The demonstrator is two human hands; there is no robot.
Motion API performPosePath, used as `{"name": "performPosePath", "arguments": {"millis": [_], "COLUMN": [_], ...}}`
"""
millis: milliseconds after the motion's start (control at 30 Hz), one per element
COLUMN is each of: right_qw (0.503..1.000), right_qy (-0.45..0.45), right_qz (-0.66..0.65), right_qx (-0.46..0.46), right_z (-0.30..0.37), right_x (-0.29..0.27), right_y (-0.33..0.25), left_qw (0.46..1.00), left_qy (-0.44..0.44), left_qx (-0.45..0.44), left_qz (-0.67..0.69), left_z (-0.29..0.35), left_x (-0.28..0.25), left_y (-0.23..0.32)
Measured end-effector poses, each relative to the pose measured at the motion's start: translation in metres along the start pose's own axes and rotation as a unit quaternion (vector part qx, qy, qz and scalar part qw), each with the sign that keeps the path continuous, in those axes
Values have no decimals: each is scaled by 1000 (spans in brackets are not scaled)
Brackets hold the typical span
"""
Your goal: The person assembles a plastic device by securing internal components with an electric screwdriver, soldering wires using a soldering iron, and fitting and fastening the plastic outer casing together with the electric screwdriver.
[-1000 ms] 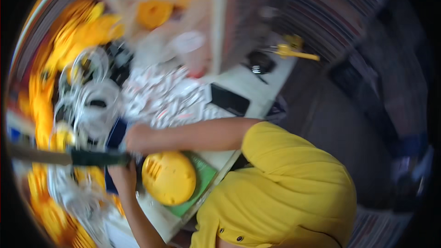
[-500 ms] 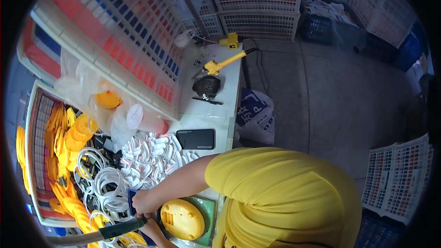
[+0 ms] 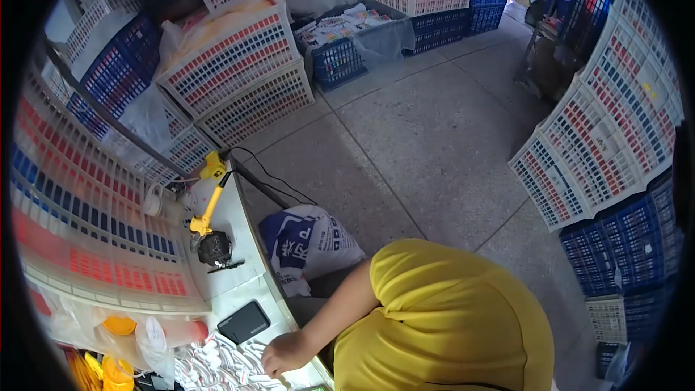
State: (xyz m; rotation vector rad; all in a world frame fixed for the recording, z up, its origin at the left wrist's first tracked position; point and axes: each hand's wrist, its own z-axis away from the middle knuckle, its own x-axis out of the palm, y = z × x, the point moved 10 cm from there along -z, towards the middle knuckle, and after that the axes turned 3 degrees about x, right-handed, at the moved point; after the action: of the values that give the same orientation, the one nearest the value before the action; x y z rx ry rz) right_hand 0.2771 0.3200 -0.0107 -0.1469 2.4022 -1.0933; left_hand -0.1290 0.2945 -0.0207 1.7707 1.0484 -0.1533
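Observation:
My right hand (image 3: 288, 353) is over the near edge of a pile of small white curved plastic pieces (image 3: 217, 363) on the white table. Its fingers curl down onto the pieces, and what they hold, if anything, is hidden. The bare forearm runs back to a yellow sleeve (image 3: 434, 297). A black rectangular device (image 3: 244, 321), like a phone or power bank, lies just beyond the hand. My left hand is outside the picture.
A yellow corded hand tool (image 3: 207, 211) rests at a dark round holder (image 3: 215, 248) farther up the table. Slatted crates (image 3: 250, 51) stand beyond, with more (image 3: 594, 145) at right. A blue-and-white sack (image 3: 308, 242) sits on the floor beside the table.
The view has swung right, showing more floor and crates. My right hand has left my left hand and moved to the white pieces. My left hand and the yellow oval part are out of view.

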Motion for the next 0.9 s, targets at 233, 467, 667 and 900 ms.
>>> {"name": "performPosePath", "arguments": {"millis": [233,467,667,900], "right_qw": [989,981,974,974], "right_qy": [62,21,-27,-23], "right_qz": [106,180,213,224], "right_qx": [-81,-72,-70,-9], "right_z": [36,29,19,25], "right_x": [-7,12,28,11], "right_y": [-12,-7,-3,-9], "left_qw": [997,991,976,948], "left_qy": [43,94,177,276], "left_qx": [60,86,85,92], "left_qz": [-6,-32,-90,-127], "left_z": [23,55,78,85], "left_x": [50,65,39,-111], "left_y": [25,35,42,91]}}
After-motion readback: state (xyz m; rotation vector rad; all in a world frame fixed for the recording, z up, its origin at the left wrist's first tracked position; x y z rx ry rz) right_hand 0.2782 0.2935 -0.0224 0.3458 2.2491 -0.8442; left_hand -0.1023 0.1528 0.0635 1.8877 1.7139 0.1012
